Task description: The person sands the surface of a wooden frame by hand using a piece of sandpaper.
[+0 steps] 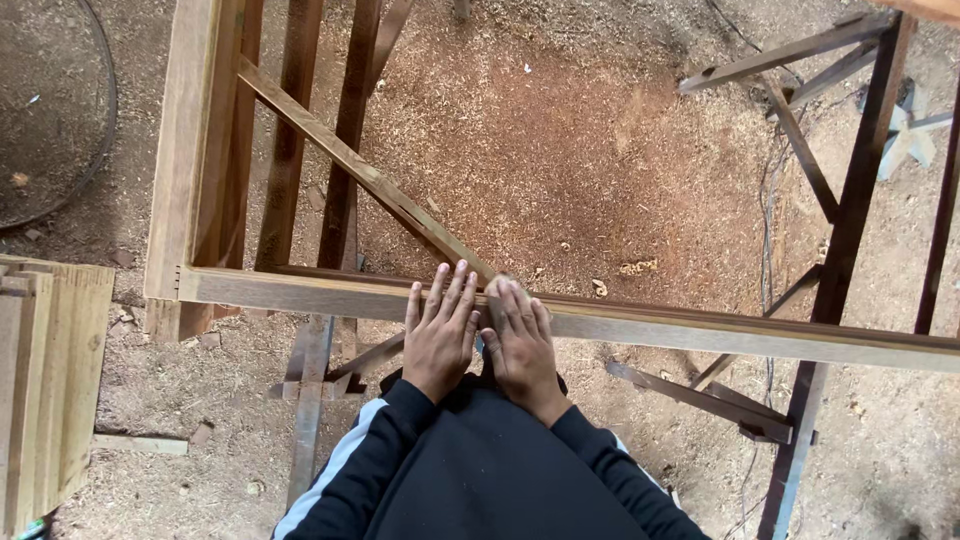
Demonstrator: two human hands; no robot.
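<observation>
Looking straight down at two bare hands lying side by side on the near rail of a wooden frame [640,325], at lower centre of the frame. Left hand [441,330] resting flat, palm down, fingers stretched out and slightly spread across the top of the rail, gripping nothing. Right hand [519,342] lying just beside it, nearly touching, fingers extended and pressed onto a small piece of sandpaper [497,288] at the fingertips, mostly hidden, so not certain what it is. Rail running from centre left to the right edge, joining an upright side piece [185,150] at a corner in the left of the frame. Diagonal brace [350,160] slanting from upper left down to the rail, meeting it just above the fingertips. Dark sleeves with a pale stripe [340,465] showing at bottom centre. Frame sitting on dark metal trestles [845,230] at right and lower left. Sawdust-covered ground [560,150] filling the middle. Stack of pale planks [50,380] lying at the lower left edge, well apart from the hands.
</observation>
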